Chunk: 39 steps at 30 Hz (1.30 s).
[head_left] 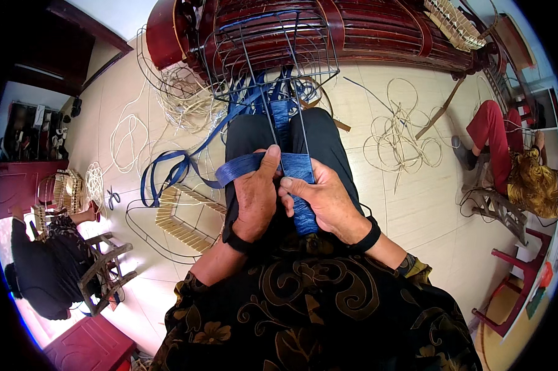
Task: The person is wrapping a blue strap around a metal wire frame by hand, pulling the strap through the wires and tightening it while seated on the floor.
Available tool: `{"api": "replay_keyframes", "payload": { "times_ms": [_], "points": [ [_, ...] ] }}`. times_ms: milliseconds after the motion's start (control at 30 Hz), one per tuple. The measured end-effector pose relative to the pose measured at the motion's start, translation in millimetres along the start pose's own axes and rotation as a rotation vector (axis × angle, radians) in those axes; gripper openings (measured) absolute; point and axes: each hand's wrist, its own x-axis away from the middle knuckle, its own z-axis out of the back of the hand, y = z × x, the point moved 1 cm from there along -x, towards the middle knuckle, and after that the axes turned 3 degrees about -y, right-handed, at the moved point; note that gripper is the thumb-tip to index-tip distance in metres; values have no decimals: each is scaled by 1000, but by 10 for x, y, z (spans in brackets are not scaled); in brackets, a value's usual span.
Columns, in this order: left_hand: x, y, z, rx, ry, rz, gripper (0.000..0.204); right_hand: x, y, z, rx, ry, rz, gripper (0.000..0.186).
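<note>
A dark wire basket frame [300, 117] stretches from my lap toward the bench, its round cage at the far end. Blue flat strapping covers the near end of its two long wires as a wrapped band [304, 216]. My left hand [254, 201] pinches the loose blue strap [239, 166] where it meets the wires, thumb on top. The strap loops out to the left of that hand. My right hand [331, 201] is closed around the wrapped band, thumb pressed on its face. Another blue-wrapped section [281, 117] lies farther up between my knees.
A dark red wooden bench [384, 31] stands ahead. Blue strap coils [168, 170] and pale cord tangles [402, 142] lie on the floor. To the left are a partly woven frame [180, 216], scissors [113, 198] and a seated person [50, 266]; another person [501, 142] sits right.
</note>
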Motion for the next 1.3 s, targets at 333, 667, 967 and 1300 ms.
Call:
{"api": "replay_keyframes", "payload": {
  "times_ms": [333,667,967,1300],
  "points": [
    [-82,-10,37,-73,-8,-31,26,-59,-134,13,45,-64,-32,21],
    [-215,-149,-11,-27,26,-201,28,-253,-374,160,481,110,4,31],
    [-194,-182,-49,-78,94,-207,30,-246,-351,217,537,100,-8,31],
    [-213,-190,-49,-74,174,-183,31,-179,-461,269,577,10,-96,23]
  ]
}}
